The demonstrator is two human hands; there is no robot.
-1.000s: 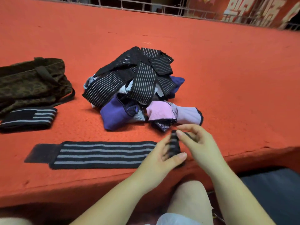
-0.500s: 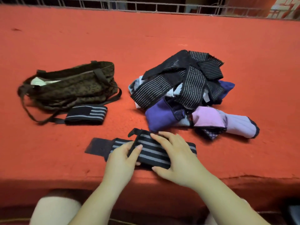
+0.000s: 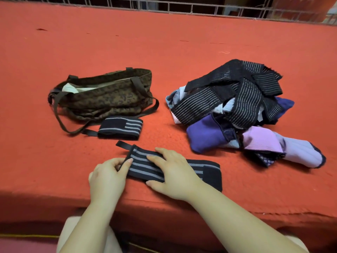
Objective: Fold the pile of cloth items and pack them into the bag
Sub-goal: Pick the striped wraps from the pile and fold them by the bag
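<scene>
A black strap with grey stripes (image 3: 144, 166) lies folded over near the front edge of the red surface. My right hand (image 3: 175, 172) lies flat on its middle with straight fingers, pressing it down. My left hand (image 3: 109, 177) is at the strap's left end, fingertips on the folded edge beside its black loop. A pile of cloth items (image 3: 237, 106), black striped straps over purple, pink and pale blue pieces, sits at the right. A dark patterned bag (image 3: 107, 97) lies open at the left. One folded striped strap (image 3: 120, 127) rests in front of the bag.
The red cloth-covered surface (image 3: 164, 52) stretches far back to a metal railing (image 3: 200, 8). Its front edge drops off just below my wrists. The bag's long handle (image 3: 60, 123) loops out onto the surface at the left. My knees show below the edge.
The strap went from lying long and flat to being folded over on itself. Both hands shifted left along it and now lie on the fold. The view turned, bringing the bag in.
</scene>
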